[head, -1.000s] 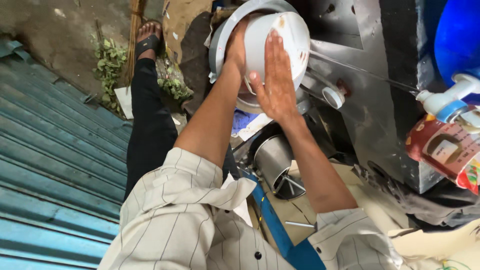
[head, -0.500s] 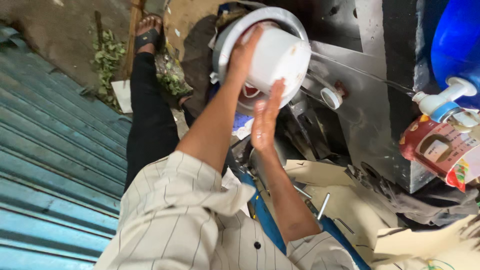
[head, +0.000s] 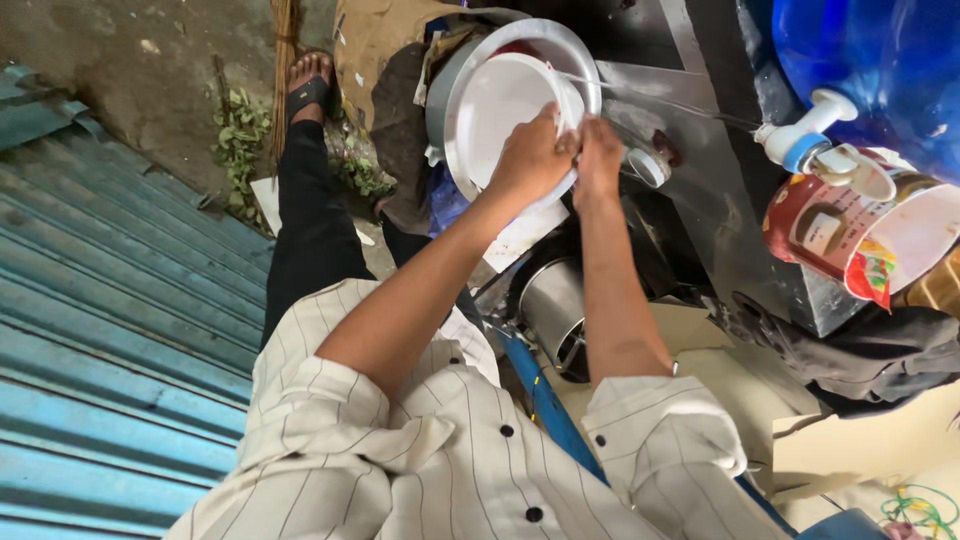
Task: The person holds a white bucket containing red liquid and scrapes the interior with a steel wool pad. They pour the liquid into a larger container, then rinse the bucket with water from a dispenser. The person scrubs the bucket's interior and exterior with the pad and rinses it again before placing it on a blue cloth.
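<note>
Hands meet at the right rim of white plate [head: 500, 115]: left hand [head: 535, 158] grips its edge, right hand [head: 598, 160] pinches beside it. Plate sits tilted over steel basin [head: 445, 85]. Looks light, stiff, likely slippery; hold by rim.

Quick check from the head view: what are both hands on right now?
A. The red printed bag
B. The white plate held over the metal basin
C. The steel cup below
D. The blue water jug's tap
B: the left hand and right hand both grip the edge of the white plate above the metal basin; the steel cup sits untouched below.
</note>
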